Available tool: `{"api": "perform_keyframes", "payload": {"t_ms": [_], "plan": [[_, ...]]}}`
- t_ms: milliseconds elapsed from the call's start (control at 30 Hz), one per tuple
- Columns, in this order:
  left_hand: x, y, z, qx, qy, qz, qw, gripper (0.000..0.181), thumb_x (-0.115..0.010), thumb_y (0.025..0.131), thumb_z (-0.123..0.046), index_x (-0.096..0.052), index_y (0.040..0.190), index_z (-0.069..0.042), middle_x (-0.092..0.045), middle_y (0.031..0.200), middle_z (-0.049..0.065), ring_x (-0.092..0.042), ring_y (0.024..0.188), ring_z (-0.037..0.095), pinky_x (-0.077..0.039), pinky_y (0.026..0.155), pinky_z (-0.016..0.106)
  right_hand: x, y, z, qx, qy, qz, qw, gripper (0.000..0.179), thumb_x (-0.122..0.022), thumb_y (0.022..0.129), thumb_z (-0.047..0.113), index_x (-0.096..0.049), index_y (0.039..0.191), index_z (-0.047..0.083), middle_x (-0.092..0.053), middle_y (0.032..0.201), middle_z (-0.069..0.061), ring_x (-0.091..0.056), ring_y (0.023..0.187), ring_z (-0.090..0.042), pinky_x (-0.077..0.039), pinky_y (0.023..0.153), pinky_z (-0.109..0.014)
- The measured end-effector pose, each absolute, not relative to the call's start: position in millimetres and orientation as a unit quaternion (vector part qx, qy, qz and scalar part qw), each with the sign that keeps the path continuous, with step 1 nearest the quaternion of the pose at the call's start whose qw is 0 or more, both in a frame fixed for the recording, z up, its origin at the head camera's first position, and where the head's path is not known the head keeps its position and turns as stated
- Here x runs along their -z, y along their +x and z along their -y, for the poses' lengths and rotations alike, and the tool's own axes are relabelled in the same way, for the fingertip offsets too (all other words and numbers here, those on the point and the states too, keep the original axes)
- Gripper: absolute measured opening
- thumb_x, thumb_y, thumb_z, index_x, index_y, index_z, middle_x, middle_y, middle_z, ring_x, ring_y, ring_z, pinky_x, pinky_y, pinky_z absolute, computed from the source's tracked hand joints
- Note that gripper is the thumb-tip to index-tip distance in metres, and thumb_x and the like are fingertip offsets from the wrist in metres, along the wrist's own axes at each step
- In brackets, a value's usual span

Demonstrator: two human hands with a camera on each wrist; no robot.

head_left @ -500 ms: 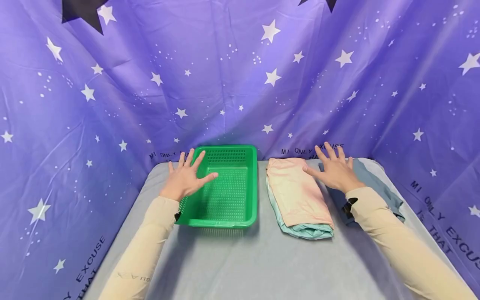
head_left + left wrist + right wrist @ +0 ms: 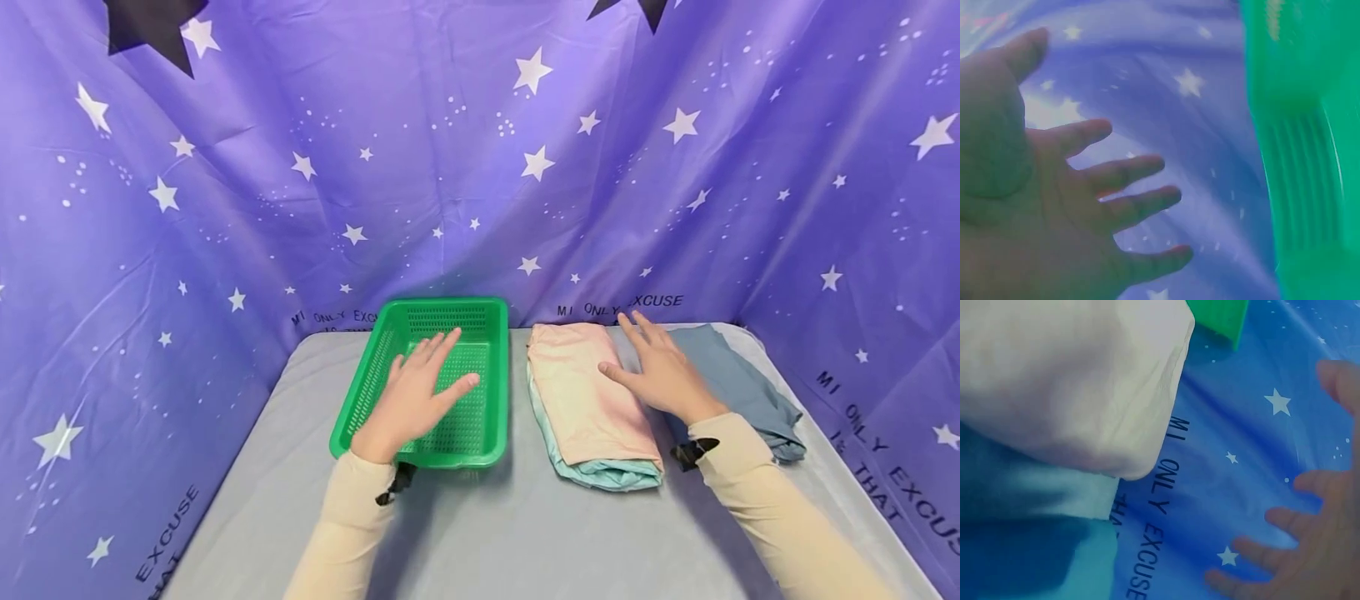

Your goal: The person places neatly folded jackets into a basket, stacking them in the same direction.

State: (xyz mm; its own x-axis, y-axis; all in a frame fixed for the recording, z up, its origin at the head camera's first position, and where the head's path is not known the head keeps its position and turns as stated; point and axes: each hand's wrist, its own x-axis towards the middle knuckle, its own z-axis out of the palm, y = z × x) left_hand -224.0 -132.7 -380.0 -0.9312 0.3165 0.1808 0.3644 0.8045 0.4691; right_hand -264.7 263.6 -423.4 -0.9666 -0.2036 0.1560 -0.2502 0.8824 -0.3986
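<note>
My left hand (image 2: 412,400) hovers over the left part of a green plastic basket (image 2: 497,392), fingers straight and spread, holding nothing. In the left wrist view its palm shows beside the basket's ribbed wall (image 2: 1307,181). The basket has perforated sides and nothing lies inside it. My right hand (image 2: 667,375), also spread and holding nothing, is above the gap between two piles of cloth. To its left lies a folded pink cloth (image 2: 581,400) on top of a folded light teal cloth (image 2: 611,477). A grey-blue folded cloth (image 2: 738,379) lies to its right, partly hidden by the arm.
A grey-covered table (image 2: 495,542) carries everything. Purple curtains (image 2: 450,167) with white stars and printed letters hang behind it and along both sides. A dark band (image 2: 693,452) sits on each wrist over the pale sleeves.
My left hand has moved right and nearer, from the basket's left rim to over its inside. The right hand has shifted slightly down and its fingers have drawn closer together.
</note>
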Motion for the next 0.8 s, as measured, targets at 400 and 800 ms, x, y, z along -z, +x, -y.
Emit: {"api": "perform_keyframes", "payload": {"t_ms": [400,800], "plan": [[424,-190,59,0.591,-0.182,0.772,0.146,0.024,-0.068,0.099,-0.024,-0.07,0.123,-0.021,-0.075,0.118,0.002,-0.069,0.113,0.017,-0.053,0.104,0.042,474,-230,-265,-0.37,0.121,0.917,0.087,0.077,-0.066,0.1,0.036,-0.028,0.163,0.015,-0.032,0.163,-0.025,-0.038,0.143,-0.053,-0.035,0.11,-0.071],[466,-182,-8,0.594,-0.187,0.781,0.051,0.025,-0.069,0.096,-0.021,-0.069,0.121,-0.016,-0.073,0.118,0.007,-0.069,0.103,0.017,-0.058,0.09,0.033,506,-219,-263,-0.443,0.046,0.894,0.045,0.074,-0.06,0.103,0.031,-0.026,0.162,0.003,-0.032,0.16,-0.031,-0.041,0.141,-0.05,-0.035,0.113,-0.066]]}}
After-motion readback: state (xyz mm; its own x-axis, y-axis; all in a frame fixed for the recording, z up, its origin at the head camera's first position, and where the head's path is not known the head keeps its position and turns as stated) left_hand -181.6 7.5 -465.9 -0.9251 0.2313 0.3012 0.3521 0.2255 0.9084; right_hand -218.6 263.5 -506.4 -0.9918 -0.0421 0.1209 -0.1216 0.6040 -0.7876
